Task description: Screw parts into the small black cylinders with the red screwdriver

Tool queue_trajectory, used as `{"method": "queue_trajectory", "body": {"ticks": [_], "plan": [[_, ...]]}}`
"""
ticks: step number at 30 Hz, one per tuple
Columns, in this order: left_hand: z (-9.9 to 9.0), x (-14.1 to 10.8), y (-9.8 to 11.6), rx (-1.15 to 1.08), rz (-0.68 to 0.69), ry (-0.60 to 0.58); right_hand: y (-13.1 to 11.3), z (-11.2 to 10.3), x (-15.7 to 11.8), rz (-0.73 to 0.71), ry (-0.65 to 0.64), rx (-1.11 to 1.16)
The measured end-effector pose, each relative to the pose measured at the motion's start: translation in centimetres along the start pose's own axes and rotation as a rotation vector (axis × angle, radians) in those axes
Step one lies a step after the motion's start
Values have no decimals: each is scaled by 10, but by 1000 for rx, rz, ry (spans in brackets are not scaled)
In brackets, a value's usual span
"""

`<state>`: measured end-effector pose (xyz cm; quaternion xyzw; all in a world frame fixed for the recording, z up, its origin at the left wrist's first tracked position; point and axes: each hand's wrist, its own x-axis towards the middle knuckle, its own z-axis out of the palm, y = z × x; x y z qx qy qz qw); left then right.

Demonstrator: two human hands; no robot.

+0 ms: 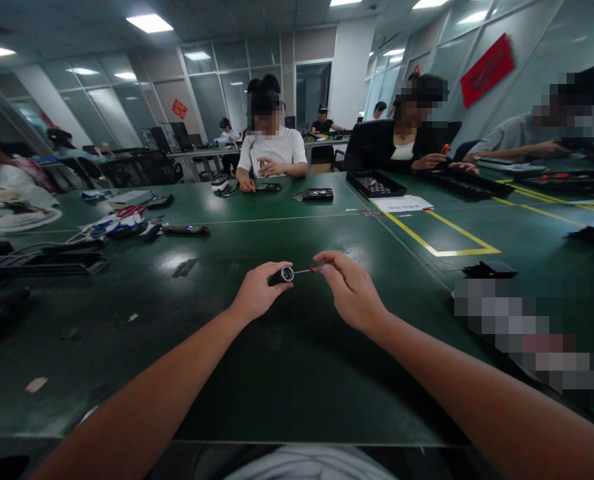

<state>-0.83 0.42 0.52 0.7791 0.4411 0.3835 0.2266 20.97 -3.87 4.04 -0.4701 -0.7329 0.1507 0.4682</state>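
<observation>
My left hand is closed around a short black cylinder, whose round end with a pale ring faces toward me and to the right; it looks like a small flashlight. In my right hand, thumb and fingers pinch the red handle of a thin screwdriver. Its metal shaft points left, and the tip reaches the cylinder's round end; whether it touches I cannot tell. Both hands are above the dark green tabletop.
To the left lie a dark pen-like tool, cables and black trays. A black box stands at the right. Across the table a person handles a small device. A parts tray lies near yellow tape.
</observation>
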Motion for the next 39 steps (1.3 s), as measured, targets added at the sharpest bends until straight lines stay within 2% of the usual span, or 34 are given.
{"method": "queue_trajectory", "body": {"ticks": [7, 12, 20, 28, 33, 39], "plan": [[-1, 0, -2, -20, -13, -11, 1, 1, 3, 70, -27, -52], [-1, 1, -9, -62, -36, 30, 4, 5, 0, 5, -35, -12], [1, 0, -6, -20, -45, -10, 1, 1, 5, 107, -63, -86], [-2, 1, -9, -54, -65, 13, -1, 3, 0, 40, -160, 13], [-4, 2, -8, -37, -48, 13, 2, 4, 2, 154, -125, -23], [-3, 1, -7, 41, -26, -22, 8, 1, 7, 151, -110, -117]]}}
